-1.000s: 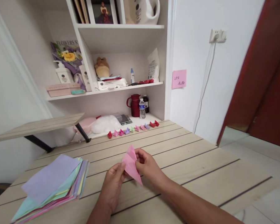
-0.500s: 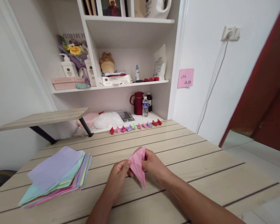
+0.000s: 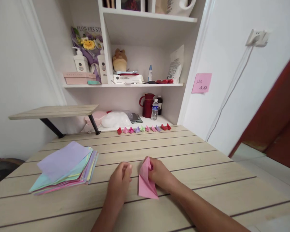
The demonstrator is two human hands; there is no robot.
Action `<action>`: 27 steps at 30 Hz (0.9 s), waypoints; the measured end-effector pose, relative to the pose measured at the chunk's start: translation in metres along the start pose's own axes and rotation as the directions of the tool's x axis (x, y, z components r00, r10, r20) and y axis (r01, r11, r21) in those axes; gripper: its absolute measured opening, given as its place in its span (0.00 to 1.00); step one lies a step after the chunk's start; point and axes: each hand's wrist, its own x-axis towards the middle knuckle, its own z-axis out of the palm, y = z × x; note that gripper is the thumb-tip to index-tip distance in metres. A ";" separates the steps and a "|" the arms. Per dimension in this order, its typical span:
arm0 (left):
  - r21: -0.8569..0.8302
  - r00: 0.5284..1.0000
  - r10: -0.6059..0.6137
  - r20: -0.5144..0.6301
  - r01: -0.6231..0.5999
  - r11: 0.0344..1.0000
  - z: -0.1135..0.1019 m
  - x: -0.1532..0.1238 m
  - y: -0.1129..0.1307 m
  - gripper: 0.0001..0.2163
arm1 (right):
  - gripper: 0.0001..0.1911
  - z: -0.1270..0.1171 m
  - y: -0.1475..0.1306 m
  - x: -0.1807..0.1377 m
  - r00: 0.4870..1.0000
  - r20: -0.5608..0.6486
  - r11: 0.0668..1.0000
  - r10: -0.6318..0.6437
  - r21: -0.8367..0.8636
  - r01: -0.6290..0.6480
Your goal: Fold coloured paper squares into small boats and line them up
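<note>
My right hand (image 3: 160, 174) pinches the top of a folded pink paper (image 3: 146, 182), whose lower end rests on the wooden table (image 3: 183, 154). A little to the paper's left, my left hand (image 3: 119, 183) lies on the table with its fingers curled in and nothing visible in them. A fanned stack of coloured paper sheets (image 3: 66, 166), lilac on top, lies at the left of the table. Along the table's far edge stands a row of several small folded paper shapes (image 3: 143, 129) in red, pink, purple and green.
A small raised wooden shelf (image 3: 55, 111) on black brackets stands at the back left. White wall shelves (image 3: 125, 85) hold bottles, a red jug (image 3: 147, 105), a water bottle and boxes. A pink sticky note (image 3: 201, 82) and a cable hang on the right wall.
The left hand has let go of the pink paper and moved slightly left. The right hand has lowered the paper onto the table. The view has tilted down and shifted.
</note>
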 end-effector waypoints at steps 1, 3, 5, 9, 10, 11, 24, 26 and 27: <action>0.025 0.998 0.002 -0.056 0.000 1.000 -0.004 -0.008 -0.003 0.11 | 0.09 0.000 0.000 -0.002 1.000 -0.005 0.998 0.002 -0.066 -0.002; 0.065 0.993 0.018 -0.121 -0.010 0.998 -0.012 -0.027 -0.008 0.12 | 0.10 0.003 -0.002 -0.008 1.000 -0.009 0.983 0.001 -0.183 -0.003; 0.101 0.992 0.055 -0.117 -0.044 0.994 -0.015 -0.046 -0.011 0.13 | 0.12 0.009 -0.005 -0.015 1.000 -0.007 0.961 -0.003 -0.276 0.001; 0.205 0.983 0.178 -0.053 -0.164 0.965 -0.011 -0.069 -0.012 0.17 | 0.13 0.016 -0.008 -0.029 1.000 0.012 0.929 -0.020 -0.370 0.023; 0.225 0.979 0.200 -0.049 -0.184 0.957 -0.009 -0.071 -0.012 0.18 | 0.13 0.015 -0.007 -0.031 1.000 0.014 0.926 -0.022 -0.377 0.026; 0.238 0.977 0.209 -0.047 -0.192 0.952 -0.006 -0.072 -0.012 0.19 | 0.13 0.013 -0.007 -0.031 1.000 0.014 0.925 -0.020 -0.379 0.024; 0.621 0.878 0.468 0.102 -0.424 0.659 0.013 -0.076 -0.007 0.17 | 0.06 -0.025 0.007 -0.035 0.993 0.020 0.956 0.114 -0.275 -0.104; 0.677 0.841 0.496 0.216 -0.495 0.545 0.018 -0.079 -0.002 0.18 | 0.07 -0.027 0.005 -0.043 0.994 0.004 0.931 0.110 -0.350 -0.102; 0.688 0.833 0.486 0.263 -0.516 0.511 0.021 -0.081 -0.001 0.19 | 0.07 -0.027 0.004 -0.046 0.994 0.002 0.913 0.105 -0.397 -0.096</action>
